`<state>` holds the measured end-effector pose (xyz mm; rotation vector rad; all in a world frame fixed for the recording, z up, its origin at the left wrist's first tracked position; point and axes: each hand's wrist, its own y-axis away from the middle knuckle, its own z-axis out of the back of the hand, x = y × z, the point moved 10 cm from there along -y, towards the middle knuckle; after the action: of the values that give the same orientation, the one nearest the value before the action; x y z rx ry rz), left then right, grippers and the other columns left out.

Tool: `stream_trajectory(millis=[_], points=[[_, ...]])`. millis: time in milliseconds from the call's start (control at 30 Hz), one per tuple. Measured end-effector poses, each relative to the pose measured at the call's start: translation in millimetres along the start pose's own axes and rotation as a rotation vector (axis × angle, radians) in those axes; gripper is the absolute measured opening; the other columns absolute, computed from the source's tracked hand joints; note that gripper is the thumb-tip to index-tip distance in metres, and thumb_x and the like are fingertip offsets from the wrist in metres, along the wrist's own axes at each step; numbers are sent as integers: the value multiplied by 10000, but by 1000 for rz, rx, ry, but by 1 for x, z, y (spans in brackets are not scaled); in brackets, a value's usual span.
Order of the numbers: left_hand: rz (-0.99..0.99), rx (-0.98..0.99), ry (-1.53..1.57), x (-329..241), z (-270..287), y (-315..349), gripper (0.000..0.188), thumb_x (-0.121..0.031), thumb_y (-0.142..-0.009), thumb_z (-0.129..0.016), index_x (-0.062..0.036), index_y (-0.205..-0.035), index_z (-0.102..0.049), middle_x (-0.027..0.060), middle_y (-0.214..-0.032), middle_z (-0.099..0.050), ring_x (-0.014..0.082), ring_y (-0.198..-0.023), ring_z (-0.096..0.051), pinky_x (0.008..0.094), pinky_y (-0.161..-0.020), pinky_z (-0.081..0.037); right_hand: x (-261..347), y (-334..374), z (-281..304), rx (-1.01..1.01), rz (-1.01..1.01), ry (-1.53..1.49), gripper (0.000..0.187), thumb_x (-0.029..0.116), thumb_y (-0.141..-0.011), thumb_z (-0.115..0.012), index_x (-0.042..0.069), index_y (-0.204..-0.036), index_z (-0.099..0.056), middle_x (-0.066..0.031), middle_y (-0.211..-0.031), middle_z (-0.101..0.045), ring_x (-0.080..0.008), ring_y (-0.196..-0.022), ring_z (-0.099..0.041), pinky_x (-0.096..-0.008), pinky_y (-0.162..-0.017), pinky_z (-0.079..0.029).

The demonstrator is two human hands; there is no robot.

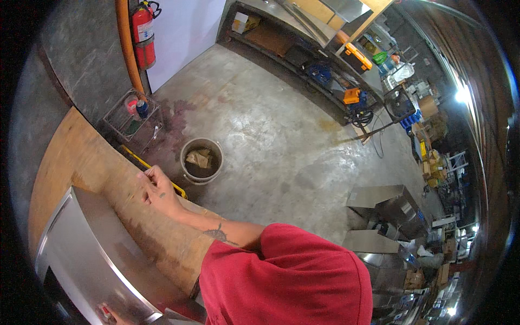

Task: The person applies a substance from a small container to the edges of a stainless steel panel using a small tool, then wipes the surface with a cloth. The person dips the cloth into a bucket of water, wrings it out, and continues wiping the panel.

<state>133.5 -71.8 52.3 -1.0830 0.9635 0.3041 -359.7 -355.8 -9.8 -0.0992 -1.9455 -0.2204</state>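
Note:
My right hand (160, 194), at the end of a tattooed forearm and red sleeve, reaches left over a wooden board tabletop (108, 168). Its fingers are bent and apart from the thumb, with nothing visible between them. By its fingertips, a yellow-edged bar (138, 157) runs along the far edge of the board and passes partly behind the hand. Nearer to me on the board stands a bent, brushed stainless steel piece (89, 260) with a shiny rim. My left hand is out of the picture.
Beyond the board, a round bucket (201, 176) with crumpled brown material stands on the concrete floor. A wire rack (130, 122) holds a dark blue can. A red fire extinguisher (144, 40) hangs behind it. A long low workbench (292, 59) stands far off; steel boxes (379, 203) stand right.

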Motion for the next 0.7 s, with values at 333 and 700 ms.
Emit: stream_trajectory(millis=[333,700], points=[[335,220,-300,-91,-123,43,543,-41,-922,-806,-5,-1408,-566,137,-1345,-636,218,-1130,-662,329,-931,-572,43,48,-105,315,12,-19,289,335,-1072,-649,54,-1068,-581,-4,-848,-584,-72,-654,-585,-252,-572,-495],[372,343,-263,-147,-168,73,612,-64,-796,-889,-60,-1339,-607,110,-1225,-717,235,-1051,-732,352,-873,-601,79,124,-144,666,590,412,131,76,-1021,-701,-4,-1052,-602,-104,-1023,-699,-41,-708,-563,-198,-609,-457]])
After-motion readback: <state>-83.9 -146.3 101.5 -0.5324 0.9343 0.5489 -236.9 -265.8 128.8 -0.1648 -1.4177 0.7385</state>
